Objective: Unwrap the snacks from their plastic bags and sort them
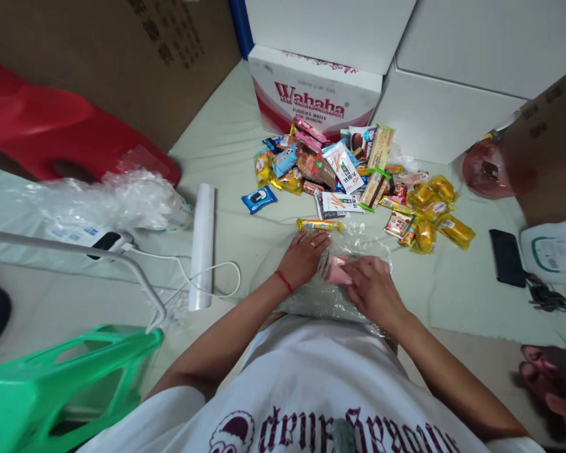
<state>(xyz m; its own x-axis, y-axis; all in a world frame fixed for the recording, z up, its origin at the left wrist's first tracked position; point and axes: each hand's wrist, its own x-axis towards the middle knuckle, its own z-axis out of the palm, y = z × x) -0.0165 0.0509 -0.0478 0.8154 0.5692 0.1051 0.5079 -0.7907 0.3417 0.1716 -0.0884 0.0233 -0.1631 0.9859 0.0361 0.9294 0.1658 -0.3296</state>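
My left hand (305,253) rests palm down on a clear plastic bag (330,296) lying on the pale mat right in front of me. A red string circles that wrist. My right hand (370,286) lies on the same bag and pinches a pink snack packet (337,269) that sits inside or on it. A yellow snack bar (319,224) lies just beyond my left fingers. Farther out spreads a pile of mixed snack packets (344,170), with a blue cookie pack (259,199) at its left and yellow packets (436,217) at its right.
A Wahaha water carton (311,94) and white boxes (453,63) stand behind the pile. A white roll (202,242), a cable and crumpled plastic (117,201) lie left. Red stool (51,126) and green stool (61,384) at left. A black phone (506,257) lies right.
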